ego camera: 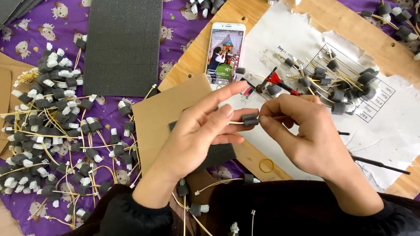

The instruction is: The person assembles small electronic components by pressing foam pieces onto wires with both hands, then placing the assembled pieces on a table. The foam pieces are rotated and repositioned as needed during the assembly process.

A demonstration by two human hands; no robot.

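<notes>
The left hand (196,134) and right hand (305,135) meet above the wooden board (359,24), fingertips pinched closed on one grey foam ring (250,119) and its yellow wire (235,123), holding them steady between both hands.

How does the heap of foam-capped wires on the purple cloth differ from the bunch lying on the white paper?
The heap on the purple cloth is far bigger and spreads widely; the bunch on the white paper is small and compact. The heap shows many white connector ends; the bunch shows mostly dark foam. The heap lies beside the left hand, the bunch beyond the right hand. Both hold yellow wires with grey foam pieces.
</notes>
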